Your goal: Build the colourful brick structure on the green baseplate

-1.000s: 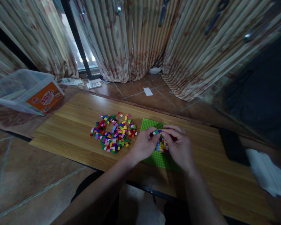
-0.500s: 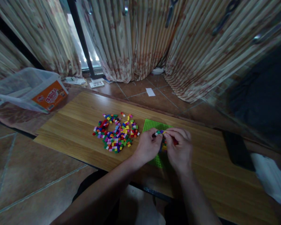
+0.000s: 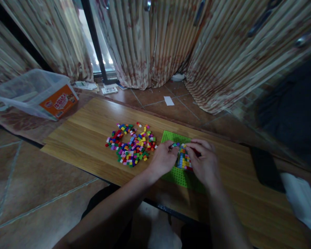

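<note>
A block of colourful toy bricks (image 3: 183, 159) stands on the green baseplate (image 3: 180, 179) in front of me. My left hand (image 3: 164, 157) is closed at the upper left of the block, its thumb and fingers around small bricks (image 3: 175, 145) of mixed colours. From the other side my right hand (image 3: 204, 159) pinches at the block's top edge, fingertips on the bricks there. The hand hides the block's right side, and exactly which bricks it grips is hard to see. To the left of my left hand lies a loose pile of toy bricks (image 3: 132, 154).
The wooden table (image 3: 80, 138) runs across the view. Beyond its left end stands a clear plastic bin (image 3: 28, 81) with an orange label. A dark flat object (image 3: 266, 169) and white bundled material (image 3: 299, 197) are at the right. Curtains (image 3: 132, 45) hang behind.
My right hand has shifted right and slightly down, uncovering more of the brick block and baseplate. My left hand stays at the block's upper left. The view has shifted a little.
</note>
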`<state>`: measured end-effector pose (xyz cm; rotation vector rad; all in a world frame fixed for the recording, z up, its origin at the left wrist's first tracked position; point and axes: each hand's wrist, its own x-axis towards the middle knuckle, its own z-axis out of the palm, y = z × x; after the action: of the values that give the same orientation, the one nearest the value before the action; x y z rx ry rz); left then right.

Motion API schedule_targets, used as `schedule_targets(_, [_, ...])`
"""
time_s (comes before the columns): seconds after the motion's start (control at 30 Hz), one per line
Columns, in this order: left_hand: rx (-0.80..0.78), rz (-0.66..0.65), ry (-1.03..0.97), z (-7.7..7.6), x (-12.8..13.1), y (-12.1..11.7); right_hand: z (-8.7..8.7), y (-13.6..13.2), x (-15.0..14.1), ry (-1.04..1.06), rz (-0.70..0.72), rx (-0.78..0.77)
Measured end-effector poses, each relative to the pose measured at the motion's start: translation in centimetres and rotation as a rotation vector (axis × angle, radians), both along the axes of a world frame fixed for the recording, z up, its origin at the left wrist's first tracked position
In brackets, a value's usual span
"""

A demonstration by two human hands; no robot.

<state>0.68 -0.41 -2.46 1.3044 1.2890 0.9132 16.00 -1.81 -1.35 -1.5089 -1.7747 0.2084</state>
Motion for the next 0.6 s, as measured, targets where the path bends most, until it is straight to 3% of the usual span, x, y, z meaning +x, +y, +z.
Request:
schedule_targets(0.33, [-0.008, -0.047, -0.047, -0.26, 0.16, 0.07, 0.24, 0.05, 0.07, 0.093, -0.02, -0.073])
schedule_targets(0.6, [-0.028, -0.054, -0.057, -0.08, 0.14, 0.0, -0.12, 0.57, -0.18, 0.301, -0.063, -0.148])
